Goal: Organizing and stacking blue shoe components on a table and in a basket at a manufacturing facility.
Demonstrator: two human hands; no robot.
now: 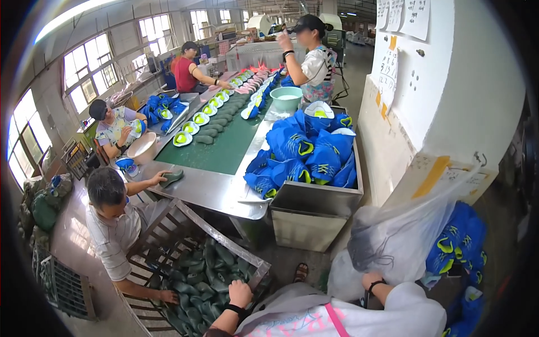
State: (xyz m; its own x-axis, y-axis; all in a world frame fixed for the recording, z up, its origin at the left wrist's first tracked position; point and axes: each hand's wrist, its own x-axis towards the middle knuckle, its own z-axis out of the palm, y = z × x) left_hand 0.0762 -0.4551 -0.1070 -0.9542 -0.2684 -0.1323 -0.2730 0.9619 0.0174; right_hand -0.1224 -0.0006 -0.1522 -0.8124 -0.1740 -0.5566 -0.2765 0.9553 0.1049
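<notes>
The left hand (240,293), a black band at its wrist, is rested with fingers curled loosely on the metal rim of the slatted wooden crate (168,224) full of dark green moulded shoe lasts (205,275); nothing is seen to be gripped in it. The right hand (371,281), also banded in black, is closed on the lower edge of a large translucent plastic bag (398,236), which is held up beside the white pillar (449,84). Loose blue and yellow shoe uppers (457,241) are piled just beside the bag, to its right.

A judgement on handling: the bag would best be gripped by a gathered fold of film, since thin plastic is likely to slip or tear, and its mouth kept open and upright. The crate rim can be used as a steady brace.

Across the crate, a seated person's hand (167,296) is laid among the lasts, and should be kept clear of. More blue uppers (306,151) are heaped on the steel tabletop (213,191).
</notes>
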